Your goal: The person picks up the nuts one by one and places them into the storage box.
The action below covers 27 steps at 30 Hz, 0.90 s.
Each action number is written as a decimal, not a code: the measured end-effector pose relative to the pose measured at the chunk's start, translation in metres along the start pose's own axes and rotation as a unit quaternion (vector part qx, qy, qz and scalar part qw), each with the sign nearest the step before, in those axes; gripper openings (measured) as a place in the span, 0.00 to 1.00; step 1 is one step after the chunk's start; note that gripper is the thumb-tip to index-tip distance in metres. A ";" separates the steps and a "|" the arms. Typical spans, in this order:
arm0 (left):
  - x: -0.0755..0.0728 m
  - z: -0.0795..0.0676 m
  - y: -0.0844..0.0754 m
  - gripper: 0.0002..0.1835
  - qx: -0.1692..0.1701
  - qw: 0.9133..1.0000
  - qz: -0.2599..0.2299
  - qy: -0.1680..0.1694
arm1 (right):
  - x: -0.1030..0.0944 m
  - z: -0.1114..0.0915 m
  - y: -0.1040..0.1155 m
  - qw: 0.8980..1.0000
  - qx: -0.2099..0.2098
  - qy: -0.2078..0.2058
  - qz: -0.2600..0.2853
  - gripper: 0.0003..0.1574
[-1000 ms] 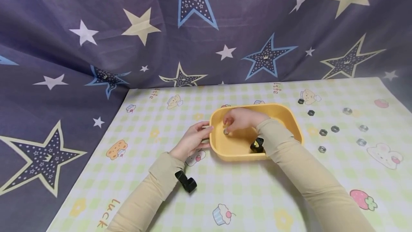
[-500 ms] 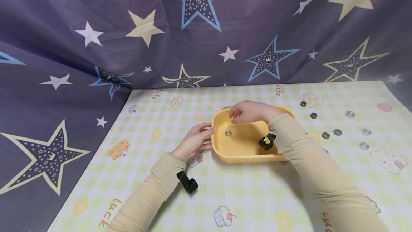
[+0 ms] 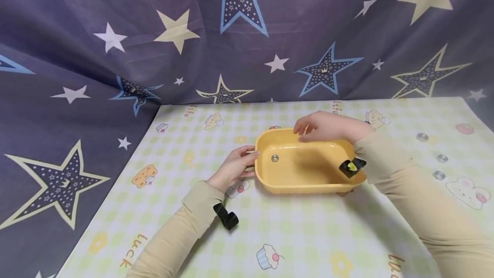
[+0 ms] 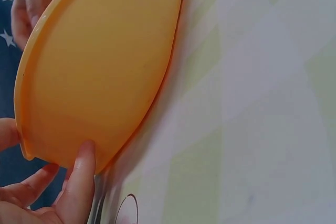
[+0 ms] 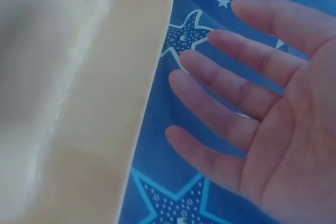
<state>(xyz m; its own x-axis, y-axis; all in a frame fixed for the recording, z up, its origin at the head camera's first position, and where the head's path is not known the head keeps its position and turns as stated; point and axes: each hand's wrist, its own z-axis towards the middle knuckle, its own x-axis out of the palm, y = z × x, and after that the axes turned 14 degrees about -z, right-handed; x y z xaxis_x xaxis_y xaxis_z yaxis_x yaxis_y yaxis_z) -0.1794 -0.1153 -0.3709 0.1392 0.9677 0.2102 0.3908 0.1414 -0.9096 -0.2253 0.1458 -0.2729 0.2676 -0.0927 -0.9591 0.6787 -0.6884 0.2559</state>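
Observation:
A yellow plastic box (image 3: 293, 173) stands on the checked tablecloth in the head view. One silver hex nut (image 3: 275, 158) lies on its floor towards the left end. My left hand (image 3: 236, 164) rests against the box's left end, its fairly straight fingers touching the outer wall, as the left wrist view shows too. Over the far rim, right of the middle, is my right hand (image 3: 322, 126). In the right wrist view its fingers (image 5: 220, 90) spread loosely beside the box wall and hold nothing.
Silver hex nuts lie on the cloth to the right, including an upper nut (image 3: 422, 137), a middle nut (image 3: 441, 158) and a lower nut (image 3: 439, 175). My right sleeve (image 3: 417, 192) crosses in front of that side. A star-patterned curtain (image 3: 247, 63) hangs behind the table.
My right hand has let go of the hex nut in the box, then risen and moved right to the far rim. The dark nuts are now hidden by my right arm. My left hand stays put.

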 end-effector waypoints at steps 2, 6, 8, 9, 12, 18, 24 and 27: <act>0.000 0.001 0.001 0.22 0.000 1.000 0.000 0.001 | 0.001 -0.010 -0.002 1.000 0.005 -0.008 -0.005 0.16; 0.000 0.002 0.003 0.22 0.000 1.000 0.000 -0.002 | 0.005 -0.029 -0.009 0.999 0.004 -0.037 -0.008 0.15; 0.000 0.002 0.004 0.22 -0.001 1.000 0.000 -0.006 | 0.007 -0.039 -0.013 0.999 0.004 -0.050 -0.007 0.14; 0.000 0.002 0.004 0.22 -0.001 1.000 0.000 -0.007 | 0.009 -0.043 -0.014 0.998 0.005 -0.055 -0.004 0.14; 0.000 0.002 0.005 0.22 0.000 1.000 0.000 -0.007 | 0.014 -0.057 -0.018 0.997 0.012 -0.070 -0.003 0.14; 0.000 0.003 0.004 0.21 -0.002 1.000 0.000 -0.004 | 0.027 -0.081 -0.030 0.989 0.004 -0.138 -0.044 0.11; 0.001 0.003 0.003 0.21 0.004 1.000 0.000 -0.012 | 0.040 -0.103 -0.047 0.977 0.009 -0.204 -0.067 0.13; 0.001 0.003 0.004 0.21 0.003 1.000 0.001 -0.015 | 0.045 -0.114 -0.054 0.976 0.030 -0.205 -0.066 0.15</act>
<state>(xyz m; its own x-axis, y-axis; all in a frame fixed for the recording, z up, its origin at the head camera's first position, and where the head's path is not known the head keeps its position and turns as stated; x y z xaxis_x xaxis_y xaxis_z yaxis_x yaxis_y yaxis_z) -0.1803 -0.1132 -0.3751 0.1128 0.9738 0.1972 0.3846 0.1402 -0.9124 -0.1714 0.2608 -0.3162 -0.1232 -0.2715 -0.9545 0.6436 -0.7540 0.1314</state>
